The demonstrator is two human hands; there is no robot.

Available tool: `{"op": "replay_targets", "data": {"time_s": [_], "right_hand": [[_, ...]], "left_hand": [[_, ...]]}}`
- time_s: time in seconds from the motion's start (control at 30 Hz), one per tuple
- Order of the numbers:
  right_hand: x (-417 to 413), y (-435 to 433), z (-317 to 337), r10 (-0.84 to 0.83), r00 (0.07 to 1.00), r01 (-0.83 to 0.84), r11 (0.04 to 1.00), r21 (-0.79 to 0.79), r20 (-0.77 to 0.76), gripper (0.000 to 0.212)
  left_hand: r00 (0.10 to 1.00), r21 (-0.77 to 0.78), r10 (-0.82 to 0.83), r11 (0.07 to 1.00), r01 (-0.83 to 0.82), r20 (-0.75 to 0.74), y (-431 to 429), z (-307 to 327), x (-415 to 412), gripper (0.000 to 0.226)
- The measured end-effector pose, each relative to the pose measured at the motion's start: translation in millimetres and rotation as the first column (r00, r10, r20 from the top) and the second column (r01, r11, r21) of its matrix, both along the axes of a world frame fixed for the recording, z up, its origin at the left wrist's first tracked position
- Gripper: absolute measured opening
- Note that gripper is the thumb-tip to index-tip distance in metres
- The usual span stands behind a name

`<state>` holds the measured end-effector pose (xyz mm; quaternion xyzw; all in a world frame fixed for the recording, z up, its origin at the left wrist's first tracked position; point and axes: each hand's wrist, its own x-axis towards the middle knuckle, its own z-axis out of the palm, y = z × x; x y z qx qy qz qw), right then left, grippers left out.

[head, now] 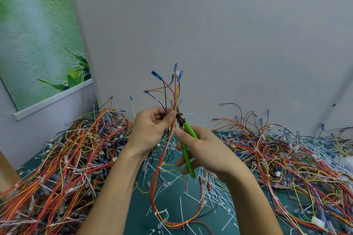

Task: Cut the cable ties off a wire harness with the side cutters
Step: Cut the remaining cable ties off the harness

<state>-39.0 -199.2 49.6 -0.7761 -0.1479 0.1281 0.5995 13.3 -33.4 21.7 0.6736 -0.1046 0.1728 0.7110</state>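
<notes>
Wires (76, 149) bury most of the mat (140, 213); side cutters (188, 156) blur into harness (176, 89).

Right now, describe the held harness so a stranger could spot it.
Start at the green mat, between the two wire heaps. The left hand holds one harness upright above it. It alone stands in the air, blue terminals fanned on top.
</notes>
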Motion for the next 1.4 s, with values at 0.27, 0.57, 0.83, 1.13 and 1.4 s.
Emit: {"op": "replay_targets", "data": {"time_s": [0.27,0.57,0.83,1.13,1.4], "right_hand": [[7.9,-2.6,-9.9,-0.097,0.989,0.1,0.995,-0.014,0.109,0.034],[4.7,-2.1,-5.9,-0.023,0.997,0.02,0.999,0.036,0.07,0.037],[2.4,-0.4,-3.9,0.012,0.998,-0.012,1.0,-0.009,0.055,0.031],[5.3,-3.4,-8.9,-0.068,0.994,0.068,0.998,0.003,0.089,0.036],[0.5,1.2,-1.8,0.019,1.0,-0.019,1.0,-0.018,-0.001,0.039]], "left_hand": [[1.0,-0.003,0.016,1.0,-0.016,0.022,-0.6,2.6,-2.2,0.018],[0.999,-0.015,0.009,1.0,-0.009,0.032,0.8,1.8,-1.6,0.023],[0.999,-0.012,-0.017,1.0,0.018,0.031,6.4,1.2,-2.8,0.021],[0.998,-0.014,-0.021,1.0,0.022,0.063,8.8,4.0,-4.3,0.021],[0.999,0.037,-0.028,0.999,0.027,0.023,7.6,0.8,-1.8,0.017]]}}
